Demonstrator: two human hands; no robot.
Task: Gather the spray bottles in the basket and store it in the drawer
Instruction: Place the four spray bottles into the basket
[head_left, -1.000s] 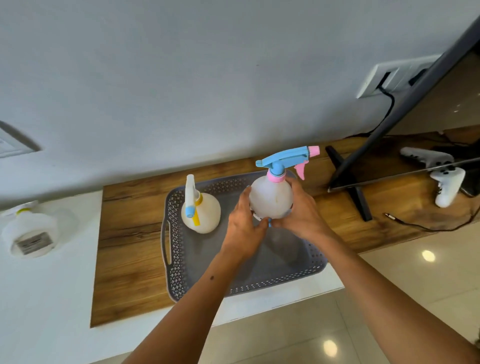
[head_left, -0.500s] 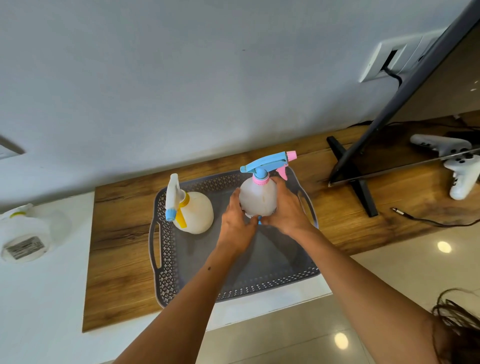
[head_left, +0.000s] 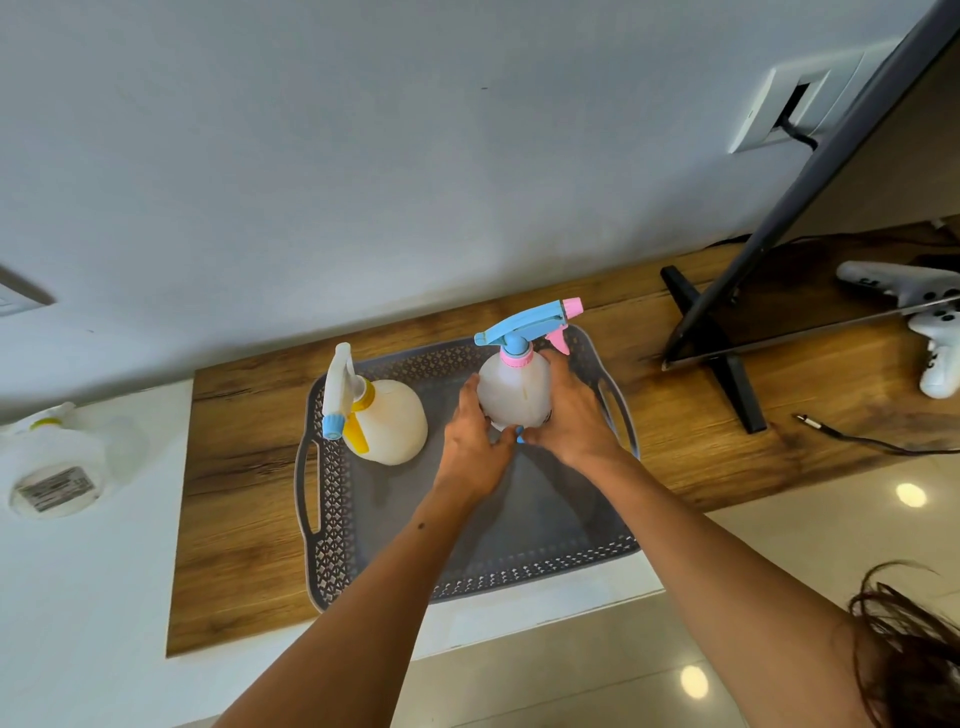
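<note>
A grey perforated basket with side handles sits on the wooden counter top. A translucent spray bottle with a blue and pink head stands upright in the basket's far right part. My left hand and my right hand wrap around its body from both sides. A second spray bottle with a white, yellow and blue head stands in the basket's far left part. A third white spray bottle lies on the white surface at the far left, outside the basket.
A monitor on a black cross stand leans over the right of the wooden top. White game controllers and a loose cable lie further right. The wall runs right behind the basket.
Both hands have carried the blue and pink bottle downward into the far right part of the basket. The view has also shifted slightly.
</note>
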